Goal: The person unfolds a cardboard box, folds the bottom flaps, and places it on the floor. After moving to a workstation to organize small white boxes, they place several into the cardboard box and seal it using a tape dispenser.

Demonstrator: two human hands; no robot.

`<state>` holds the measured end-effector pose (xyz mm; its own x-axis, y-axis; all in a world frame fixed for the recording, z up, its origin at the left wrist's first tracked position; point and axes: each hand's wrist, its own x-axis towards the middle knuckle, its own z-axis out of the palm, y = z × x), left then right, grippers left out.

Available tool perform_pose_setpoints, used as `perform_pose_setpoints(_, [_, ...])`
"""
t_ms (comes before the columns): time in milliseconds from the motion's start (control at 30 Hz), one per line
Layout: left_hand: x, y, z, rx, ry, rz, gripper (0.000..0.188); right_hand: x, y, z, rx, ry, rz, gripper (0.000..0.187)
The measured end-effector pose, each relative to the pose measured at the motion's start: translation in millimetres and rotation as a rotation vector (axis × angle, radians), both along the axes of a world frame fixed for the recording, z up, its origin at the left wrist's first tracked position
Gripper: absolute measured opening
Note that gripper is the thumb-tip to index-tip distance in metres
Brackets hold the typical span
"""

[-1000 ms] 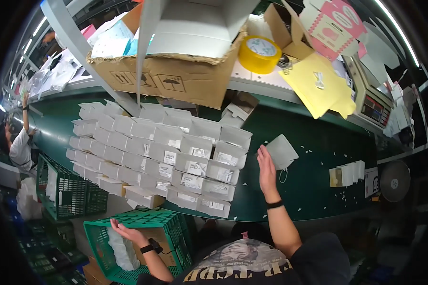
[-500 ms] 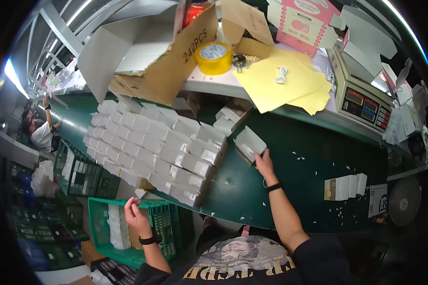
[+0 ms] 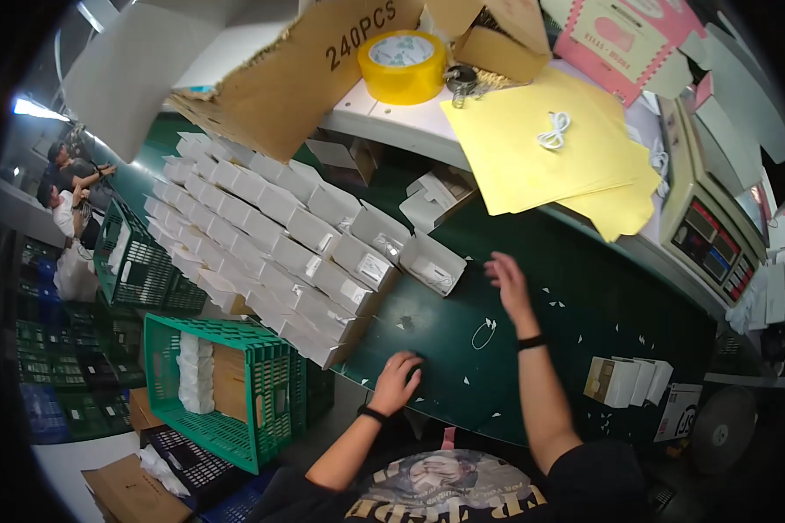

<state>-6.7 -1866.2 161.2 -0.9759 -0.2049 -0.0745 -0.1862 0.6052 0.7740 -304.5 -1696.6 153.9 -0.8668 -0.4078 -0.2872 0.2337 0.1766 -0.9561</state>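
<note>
Rows of small white cardboard boxes (image 3: 262, 235) stand on the green table (image 3: 445, 349), flaps up, with small white contents showing in several. At the right end of the far row sits one open white box (image 3: 433, 263). My right hand (image 3: 510, 283) is just right of that box, apart from it, fingers spread and holding nothing. Over the table's near edge is my left hand (image 3: 396, 383), its fingers loosely bent and the thumb apart, with no object visible in it. A thin white cord loop (image 3: 484, 334) lies on the table between my hands.
Yellow tape (image 3: 401, 65), yellow sheets (image 3: 554, 144) with a white cable (image 3: 554, 131), and a scale (image 3: 711, 235) occupy the raised shelf. More white boxes (image 3: 628, 381) stand at right among paper scraps. A green crate (image 3: 253, 383) is at lower left; two people are at far left.
The white box my right hand held now stands at the end of the far row, let go. My left hand has moved right, from above the green crate to the table edge. The view has shifted.
</note>
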Motion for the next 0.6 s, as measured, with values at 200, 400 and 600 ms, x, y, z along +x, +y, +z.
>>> perform_pose_setpoints(200, [-42,3,-90,-0.482,-0.19,-0.067,0.061,-112,-98,-23,0.549,1.185,0.071,0.06])
perform_pose_setpoints(400, [-58,7,-102,-0.494,-0.225,-0.092,0.067,-189,-154,-73,1.256,1.094,0.242,0.054])
perform_pose_setpoints(600, [-47,-6,-99,-0.52,-0.24,-0.08,0.069,-180,-83,-32,0.903,0.844,0.159,0.052])
